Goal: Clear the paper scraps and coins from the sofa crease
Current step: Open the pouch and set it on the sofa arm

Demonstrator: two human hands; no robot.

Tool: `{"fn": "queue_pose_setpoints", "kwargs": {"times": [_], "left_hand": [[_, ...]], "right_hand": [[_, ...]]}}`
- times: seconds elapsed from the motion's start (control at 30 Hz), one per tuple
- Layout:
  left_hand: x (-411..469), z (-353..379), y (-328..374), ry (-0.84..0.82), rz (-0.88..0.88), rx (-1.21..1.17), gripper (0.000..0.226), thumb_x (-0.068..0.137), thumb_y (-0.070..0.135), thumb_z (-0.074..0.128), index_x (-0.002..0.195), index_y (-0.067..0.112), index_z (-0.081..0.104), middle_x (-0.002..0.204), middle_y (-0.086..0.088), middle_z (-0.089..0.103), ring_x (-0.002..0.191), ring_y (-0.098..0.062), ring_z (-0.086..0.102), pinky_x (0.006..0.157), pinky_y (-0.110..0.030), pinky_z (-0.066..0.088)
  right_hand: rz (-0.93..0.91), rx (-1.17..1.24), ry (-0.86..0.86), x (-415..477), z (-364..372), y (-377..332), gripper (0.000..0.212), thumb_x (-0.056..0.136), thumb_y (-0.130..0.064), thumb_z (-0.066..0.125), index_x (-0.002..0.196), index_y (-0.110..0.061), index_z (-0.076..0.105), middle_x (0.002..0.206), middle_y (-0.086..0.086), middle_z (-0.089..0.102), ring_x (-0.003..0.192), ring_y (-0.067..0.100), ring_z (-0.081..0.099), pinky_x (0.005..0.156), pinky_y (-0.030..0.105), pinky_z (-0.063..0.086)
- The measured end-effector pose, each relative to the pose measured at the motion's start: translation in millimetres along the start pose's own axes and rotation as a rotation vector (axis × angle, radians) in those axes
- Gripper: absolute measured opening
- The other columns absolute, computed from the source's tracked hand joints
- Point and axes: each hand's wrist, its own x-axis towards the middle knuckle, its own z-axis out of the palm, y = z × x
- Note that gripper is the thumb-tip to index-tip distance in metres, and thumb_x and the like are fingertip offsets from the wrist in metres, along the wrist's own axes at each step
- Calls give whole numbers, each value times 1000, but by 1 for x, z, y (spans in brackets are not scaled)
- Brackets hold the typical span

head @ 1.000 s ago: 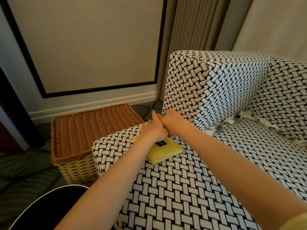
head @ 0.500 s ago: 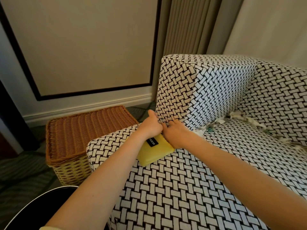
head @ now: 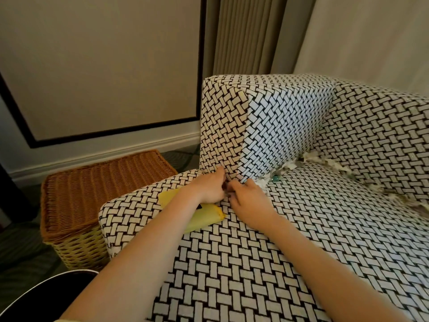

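At the foot of the armrest (head: 278,126), where the sofa (head: 255,263) crease (head: 371,187) began, the left hand (head: 210,189) and right hand (head: 249,202) met with their fingers curled close at the gap. Each grip was narrow, and whether either pinched anything could not be told. A yellow pouch (head: 206,217) lay on the seat under the left wrist, while paper scraps (head: 289,165) filled the crease just beyond the right hand, a small teal piece (head: 275,179) among them.
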Motion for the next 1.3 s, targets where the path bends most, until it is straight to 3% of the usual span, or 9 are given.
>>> {"fn": "queue_pose_setpoints", "kwargs": {"times": [0.2,0.33,0.43,0.77,0.93,1.03,1.1,1.2,1.3], "left_hand": [[-1,11,5,45,37,-86,40,85,2,50,121,10,35,97,-5,52,83,-17,50,65,-27,39],[-5,16,12,62,46,-129,39,86,1,48,120,13,34,92,-1,50,78,-14,48,62,-25,38],[-5,17,16,84,56,-140,41,87,1,47,125,10,31,81,4,42,71,-11,43,52,-21,32],[-7,30,20,200,17,-263,34,87,-3,43,116,8,31,78,3,40,71,-12,43,51,-21,31],[-5,36,32,280,-7,-398,36,84,-2,47,116,6,33,78,3,45,67,-9,44,52,-21,34],[-2,38,33,331,-84,-561,34,81,-2,48,112,7,36,105,-8,61,94,-20,57,75,-30,48],[-1,38,32,349,-132,-646,34,81,-2,47,113,8,37,115,-9,61,106,-23,56,82,-31,46],[-1,39,30,393,-150,-711,23,82,-2,44,100,12,38,107,-9,64,98,-22,59,71,-28,43],[-3,40,30,396,-153,-798,23,82,-6,40,94,14,38,102,-5,67,96,-15,60,72,-27,44]], "right_hand": [[170,50,333,0,7,10,30,75,-34,65,98,-16,58,95,1,60,96,24,50,87,35,39],[487,172,155,3,5,16,92,68,-58,64,137,-11,25,141,12,32,134,28,25,111,40,19],[554,254,-5,11,6,18,109,70,-62,60,144,-2,8,146,21,28,138,33,23,115,42,16],[588,165,-5,18,-1,18,95,71,-64,60,134,0,28,137,19,43,132,34,31,108,44,25],[577,146,79,20,1,21,58,80,-34,64,120,-3,36,121,16,56,120,32,42,97,42,39],[556,116,137,22,5,23,39,85,-18,58,116,-3,40,112,16,61,114,32,47,92,44,45],[523,136,180,21,6,27,29,86,-11,55,112,-3,45,106,17,63,105,32,53,85,40,48],[489,215,209,20,4,36,22,88,-10,57,109,-5,55,99,12,64,92,26,58,69,29,48],[541,388,258,16,-3,45,14,87,-14,60,96,-5,64,86,6,64,70,14,52,50,15,32]]}}
